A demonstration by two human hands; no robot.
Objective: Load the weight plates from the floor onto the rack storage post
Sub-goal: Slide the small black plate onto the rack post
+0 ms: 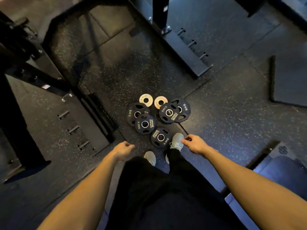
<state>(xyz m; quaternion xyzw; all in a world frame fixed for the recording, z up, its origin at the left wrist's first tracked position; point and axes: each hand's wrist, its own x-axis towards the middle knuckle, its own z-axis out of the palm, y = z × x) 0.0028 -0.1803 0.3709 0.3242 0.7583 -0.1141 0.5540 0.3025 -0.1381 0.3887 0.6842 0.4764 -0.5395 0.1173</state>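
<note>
On the far left, a black rack base (86, 130) lies on the speckled rubber floor (224, 113), with short pegs (64, 114) sticking out of it. The left hand (123, 151) hangs above the floor with its fingers loosely curled, and it holds nothing. Just past it, in the middle, the weight plates sit in a small pile on the floor. A black 5 kg plate (132, 112) lies partly under a black 2.5 kg plate (145, 124). Behind them are two small pale plates (145, 100) side by side. Another 2.5 kg plate (160, 137) lies nearest the person, touching a grey shoe (177, 141). To the right, one more black plate (169, 112) rests on top of a second 5 kg plate (183, 107). The right hand (193, 144) hangs over the shoe, fingers loosely curled and holding nothing. Farther back on the right is another rack base (186, 52) with pegs.
</note>
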